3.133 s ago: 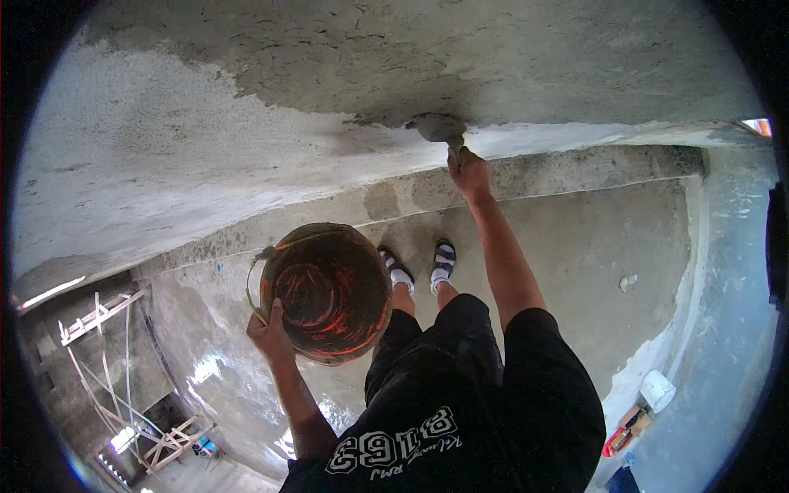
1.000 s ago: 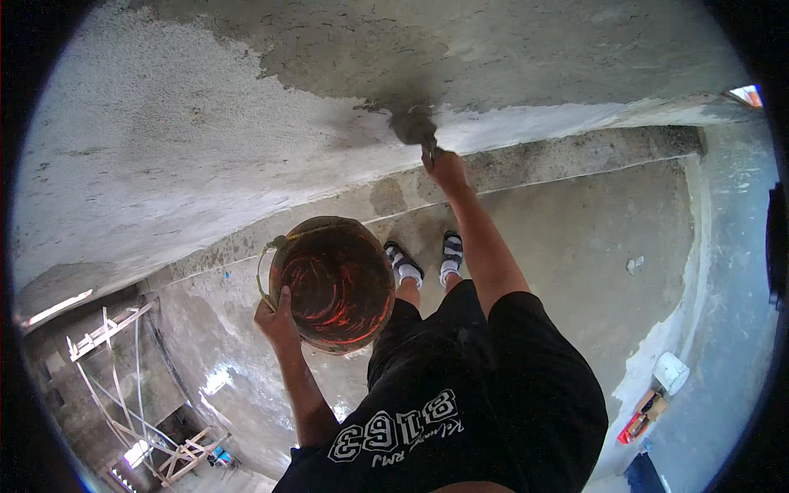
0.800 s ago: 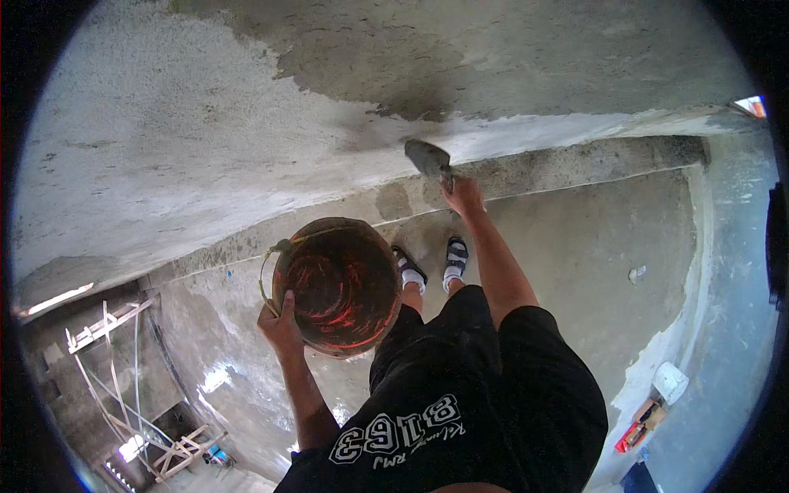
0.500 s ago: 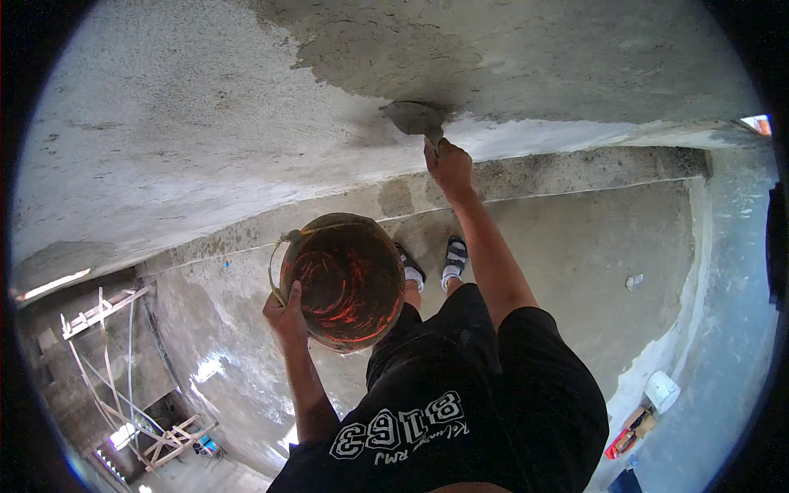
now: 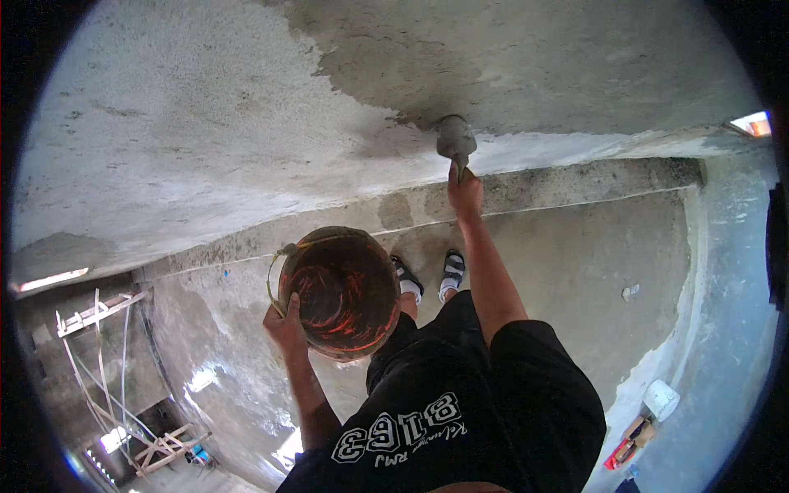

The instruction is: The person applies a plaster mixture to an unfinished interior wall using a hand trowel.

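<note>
My right hand (image 5: 465, 189) grips the handle of a trowel (image 5: 455, 138), whose blade presses flat on the grey wall (image 5: 205, 148) at the lower edge of a darker wet plaster patch (image 5: 427, 66). My left hand (image 5: 286, 324) holds the rim of a round orange bucket (image 5: 341, 292), smeared with mortar inside, at waist height. My feet in sandals (image 5: 427, 275) stand on the concrete floor below.
A raised concrete strip (image 5: 575, 177) runs along the base of the wall. A white container (image 5: 660, 398) and a red and orange object (image 5: 622, 448) lie by the right wall. A wooden frame (image 5: 164, 444) shows in an opening at the lower left.
The trowel left the wall, dropped toward the bucket, then rose and is pressed on the wall again further up. The bucket stayed in my left hand.
</note>
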The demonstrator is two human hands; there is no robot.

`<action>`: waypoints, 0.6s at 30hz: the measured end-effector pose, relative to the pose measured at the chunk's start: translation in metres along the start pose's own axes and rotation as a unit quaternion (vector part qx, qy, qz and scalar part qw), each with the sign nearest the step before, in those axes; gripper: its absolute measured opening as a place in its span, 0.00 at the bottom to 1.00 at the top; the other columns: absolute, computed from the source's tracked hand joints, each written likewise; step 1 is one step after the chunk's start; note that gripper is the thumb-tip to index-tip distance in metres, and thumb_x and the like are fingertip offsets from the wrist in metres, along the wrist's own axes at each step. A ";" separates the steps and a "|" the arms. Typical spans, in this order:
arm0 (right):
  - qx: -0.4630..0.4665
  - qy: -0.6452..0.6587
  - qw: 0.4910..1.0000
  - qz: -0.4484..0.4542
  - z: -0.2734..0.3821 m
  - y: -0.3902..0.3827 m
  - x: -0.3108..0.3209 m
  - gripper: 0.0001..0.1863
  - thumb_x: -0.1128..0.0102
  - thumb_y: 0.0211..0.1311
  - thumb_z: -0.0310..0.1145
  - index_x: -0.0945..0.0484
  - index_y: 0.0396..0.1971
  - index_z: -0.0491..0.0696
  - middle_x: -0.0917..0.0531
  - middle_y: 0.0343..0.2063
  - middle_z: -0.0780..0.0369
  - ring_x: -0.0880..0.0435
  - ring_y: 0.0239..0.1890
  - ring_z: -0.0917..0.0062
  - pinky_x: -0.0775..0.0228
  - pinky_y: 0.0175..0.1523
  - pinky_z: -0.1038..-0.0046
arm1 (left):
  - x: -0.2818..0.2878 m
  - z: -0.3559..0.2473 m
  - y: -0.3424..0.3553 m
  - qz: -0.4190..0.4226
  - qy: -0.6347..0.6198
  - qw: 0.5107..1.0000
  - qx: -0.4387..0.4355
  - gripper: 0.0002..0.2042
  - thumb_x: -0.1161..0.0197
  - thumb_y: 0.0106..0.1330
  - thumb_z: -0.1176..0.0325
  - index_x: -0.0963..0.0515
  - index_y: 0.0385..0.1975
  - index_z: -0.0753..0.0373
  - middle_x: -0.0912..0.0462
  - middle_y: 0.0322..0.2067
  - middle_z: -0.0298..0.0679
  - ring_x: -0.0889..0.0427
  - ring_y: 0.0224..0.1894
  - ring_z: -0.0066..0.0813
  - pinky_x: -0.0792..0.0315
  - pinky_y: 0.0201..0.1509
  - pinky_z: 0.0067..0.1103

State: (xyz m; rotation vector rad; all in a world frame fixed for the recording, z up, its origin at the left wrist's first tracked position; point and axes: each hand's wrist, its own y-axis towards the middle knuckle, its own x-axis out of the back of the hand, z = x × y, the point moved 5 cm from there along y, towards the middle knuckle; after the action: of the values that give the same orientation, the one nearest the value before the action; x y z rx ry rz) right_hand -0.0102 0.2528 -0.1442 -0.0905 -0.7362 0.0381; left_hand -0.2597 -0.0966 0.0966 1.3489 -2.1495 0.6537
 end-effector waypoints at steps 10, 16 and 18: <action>-0.002 -0.169 0.982 0.090 -0.113 -0.035 0.008 0.26 0.51 0.58 0.53 0.21 0.30 0.41 0.20 0.26 0.48 0.20 0.33 0.53 0.29 0.36 0.54 | 0.007 0.003 -0.005 -0.005 -0.028 1.000 -0.006 0.08 0.36 0.58 0.69 0.23 0.26 0.69 0.23 0.22 0.33 0.30 0.23 0.18 0.34 0.28 0.18; 0.153 -0.029 0.988 -0.001 -0.019 0.010 0.021 0.27 0.57 0.62 0.53 0.21 0.25 0.42 0.22 0.18 0.49 0.22 0.22 0.50 0.29 0.27 0.57 | -0.008 0.001 -0.008 0.035 -0.027 0.999 0.003 0.12 0.34 0.57 0.66 0.23 0.28 0.70 0.23 0.24 0.34 0.29 0.26 0.22 0.33 0.31 0.20; 0.177 -0.030 0.983 -0.022 -0.004 0.026 0.015 0.28 0.58 0.62 0.54 0.20 0.24 0.43 0.22 0.16 0.50 0.22 0.21 0.51 0.29 0.25 0.59 | -0.013 -0.006 -0.013 0.032 -0.013 0.999 -0.021 0.12 0.34 0.57 0.66 0.23 0.27 0.70 0.23 0.24 0.34 0.29 0.26 0.22 0.33 0.32 0.21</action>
State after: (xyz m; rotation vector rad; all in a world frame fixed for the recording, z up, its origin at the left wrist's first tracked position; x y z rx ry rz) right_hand 0.0037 0.2799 -0.1401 0.2686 -0.7814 0.1287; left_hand -0.2422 -0.0893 0.0939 1.2795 -2.2227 0.6146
